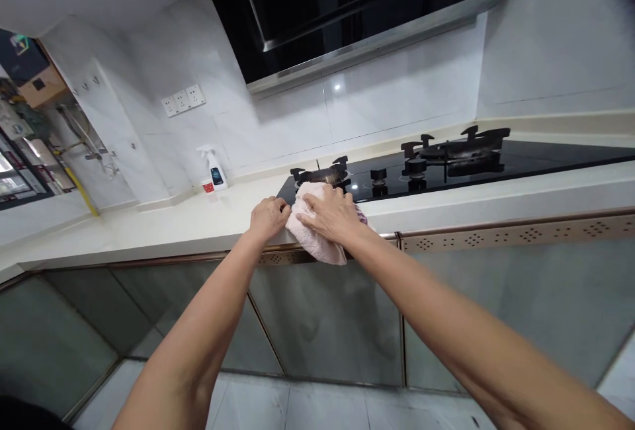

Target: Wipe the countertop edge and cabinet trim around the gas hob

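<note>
The left hand (268,217) rests at the counter's front edge with fingers curled, beside the cloth; whether it pinches the cloth's edge cannot be told. The right hand (335,214), fingers half bent and thumb apart, has hold of the pale pink cloth (321,250), which lies at the stove's left front corner and hangs over the counter edge. Work with the cloth appears under way there; what is done and what is left cannot be judged from this view. Below are greenish cabinet doors (327,317). The counter (149,221) is pale; the black stove (560,155) carries two burners and two knobs (378,176). Further back stand a spray bottle (217,175), sockets (182,100) on the light wall (411,73), and a dark range hood (347,0) above.
</note>
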The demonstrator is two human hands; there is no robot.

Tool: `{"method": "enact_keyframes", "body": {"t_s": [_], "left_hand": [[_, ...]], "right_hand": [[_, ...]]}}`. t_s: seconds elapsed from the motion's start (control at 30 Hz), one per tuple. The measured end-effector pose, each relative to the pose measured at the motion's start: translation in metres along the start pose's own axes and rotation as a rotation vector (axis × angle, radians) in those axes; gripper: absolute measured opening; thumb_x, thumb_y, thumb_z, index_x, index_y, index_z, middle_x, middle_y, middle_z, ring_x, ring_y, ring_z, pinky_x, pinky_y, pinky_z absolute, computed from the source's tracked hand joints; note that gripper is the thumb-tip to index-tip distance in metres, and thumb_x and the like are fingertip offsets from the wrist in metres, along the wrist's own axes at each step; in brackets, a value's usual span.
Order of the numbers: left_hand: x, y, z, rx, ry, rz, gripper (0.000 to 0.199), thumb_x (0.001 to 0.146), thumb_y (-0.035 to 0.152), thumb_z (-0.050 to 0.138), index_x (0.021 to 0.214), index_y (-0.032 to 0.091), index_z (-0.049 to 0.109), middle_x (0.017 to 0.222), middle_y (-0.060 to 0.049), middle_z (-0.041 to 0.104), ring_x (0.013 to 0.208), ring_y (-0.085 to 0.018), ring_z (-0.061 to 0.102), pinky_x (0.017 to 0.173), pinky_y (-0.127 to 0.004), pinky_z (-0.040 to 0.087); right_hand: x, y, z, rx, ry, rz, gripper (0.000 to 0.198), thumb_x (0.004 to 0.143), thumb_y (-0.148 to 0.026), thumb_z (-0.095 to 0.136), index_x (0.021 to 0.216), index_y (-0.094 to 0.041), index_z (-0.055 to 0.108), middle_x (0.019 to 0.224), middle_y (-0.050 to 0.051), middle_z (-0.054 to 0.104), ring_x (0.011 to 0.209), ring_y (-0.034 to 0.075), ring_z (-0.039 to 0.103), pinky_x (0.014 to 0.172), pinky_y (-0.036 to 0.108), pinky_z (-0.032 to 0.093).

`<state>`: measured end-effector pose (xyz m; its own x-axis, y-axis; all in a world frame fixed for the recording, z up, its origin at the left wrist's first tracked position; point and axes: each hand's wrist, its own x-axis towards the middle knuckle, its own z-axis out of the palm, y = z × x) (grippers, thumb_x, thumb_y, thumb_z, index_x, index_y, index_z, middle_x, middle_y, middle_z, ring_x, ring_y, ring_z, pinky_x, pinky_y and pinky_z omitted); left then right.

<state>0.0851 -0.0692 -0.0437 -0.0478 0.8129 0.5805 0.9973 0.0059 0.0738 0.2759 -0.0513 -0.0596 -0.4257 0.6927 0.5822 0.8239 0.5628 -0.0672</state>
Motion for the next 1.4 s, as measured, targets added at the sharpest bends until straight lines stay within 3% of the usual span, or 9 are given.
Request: {"method": "enact_keyframes", "body": {"t_s": [0.2, 0.37, 0.47, 0.6, 0.77, 0.9, 1.0, 1.17, 1.4], "left_hand": [[0.001, -0.011, -0.004, 0.011, -0.053, 0.101, 0.034, 0.092, 0.033, 0.044, 0.092, 0.021, 0.076, 0.103, -0.009, 0.073, 0.105, -0.025, 0.063, 0.097, -0.035, 0.047], [0.006, -0.026, -0.004, -0.096, -0.106, 0.173, 0.033, 0.09, 0.035, 0.048, 0.093, 0.024, 0.078, 0.106, -0.006, 0.074, 0.107, -0.023, 0.064, 0.101, -0.032, 0.047], [0.008, -0.032, -0.002, -0.179, -0.108, 0.155, 0.036, 0.09, 0.039, 0.047, 0.09, 0.024, 0.08, 0.104, -0.005, 0.074, 0.106, -0.023, 0.065, 0.101, -0.032, 0.048], [0.01, -0.039, 0.004, -0.315, -0.086, 0.057, 0.056, 0.098, 0.049, 0.032, 0.091, 0.021, 0.08, 0.1, -0.006, 0.077, 0.097, -0.022, 0.069, 0.095, -0.031, 0.051], [0.009, -0.043, 0.006, -0.66, -0.036, -0.069, 0.057, 0.096, 0.062, 0.041, 0.089, 0.018, 0.078, 0.103, -0.008, 0.079, 0.102, -0.023, 0.069, 0.098, -0.031, 0.05], [0.008, -0.045, 0.002, -0.679, 0.032, -0.117, 0.053, 0.097, 0.06, 0.042, 0.081, 0.018, 0.07, 0.092, -0.006, 0.075, 0.093, -0.02, 0.066, 0.093, -0.031, 0.05], [0.008, -0.048, 0.002, -0.609, 0.117, -0.147, 0.047, 0.098, 0.058, 0.044, 0.075, 0.02, 0.058, 0.085, -0.004, 0.067, 0.086, -0.018, 0.061, 0.089, -0.031, 0.049], [0.009, -0.047, 0.007, -0.475, 0.133, -0.148, 0.041, 0.098, 0.055, 0.046, 0.084, 0.019, 0.059, 0.092, -0.005, 0.065, 0.09, -0.017, 0.06, 0.089, -0.031, 0.048], [0.009, -0.041, 0.009, -0.386, -0.006, -0.118, 0.051, 0.098, 0.061, 0.04, 0.112, 0.021, 0.067, 0.115, -0.009, 0.071, 0.107, -0.023, 0.063, 0.098, -0.035, 0.046]], "right_hand": [[-0.029, 0.076, -0.005, -0.038, 0.046, -0.047, 0.062, 0.098, -0.066, 0.027, 0.138, -0.032, 0.061, 0.125, 0.017, 0.054, 0.105, 0.034, 0.053, 0.086, 0.048, 0.043], [-0.056, 0.17, -0.016, -0.082, 0.095, 0.063, 0.06, 0.095, -0.064, 0.032, 0.135, -0.033, 0.064, 0.119, 0.019, 0.056, 0.104, 0.039, 0.056, 0.08, 0.053, 0.046], [-0.063, 0.196, -0.024, -0.123, 0.127, 0.177, 0.058, 0.092, -0.065, 0.036, 0.127, -0.033, 0.069, 0.121, 0.023, 0.058, 0.106, 0.045, 0.056, 0.081, 0.06, 0.045], [-0.051, 0.166, -0.026, -0.106, 0.055, 0.26, 0.058, 0.09, -0.067, 0.039, 0.125, -0.033, 0.071, 0.123, 0.023, 0.058, 0.105, 0.046, 0.058, 0.081, 0.061, 0.047], [-0.02, 0.052, -0.009, -0.02, -0.093, 0.023, 0.066, 0.092, -0.073, 0.037, 0.143, -0.037, 0.059, 0.138, 0.017, 0.053, 0.114, 0.042, 0.054, 0.088, 0.058, 0.046], [0.009, -0.037, 0.011, 0.032, -0.089, -0.165, 0.065, 0.094, -0.073, 0.032, 0.145, -0.04, 0.055, 0.146, 0.016, 0.046, 0.123, 0.042, 0.048, 0.095, 0.059, 0.041], [0.031, -0.067, 0.02, 0.083, -0.115, -0.247, 0.066, 0.096, -0.072, 0.029, 0.146, -0.036, 0.054, 0.142, 0.018, 0.048, 0.124, 0.04, 0.048, 0.099, 0.058, 0.039], [0.048, -0.044, 0.02, 0.203, -0.19, -0.275, 0.058, 0.097, -0.065, 0.032, 0.145, -0.04, 0.054, 0.139, 0.014, 0.05, 0.125, 0.037, 0.049, 0.102, 0.055, 0.04], [0.037, 0.087, 0.008, 0.18, -0.178, 0.035, 0.054, 0.1, -0.052, 0.028, 0.138, -0.033, 0.061, 0.127, 0.013, 0.057, 0.102, 0.028, 0.059, 0.087, 0.044, 0.048]]}}
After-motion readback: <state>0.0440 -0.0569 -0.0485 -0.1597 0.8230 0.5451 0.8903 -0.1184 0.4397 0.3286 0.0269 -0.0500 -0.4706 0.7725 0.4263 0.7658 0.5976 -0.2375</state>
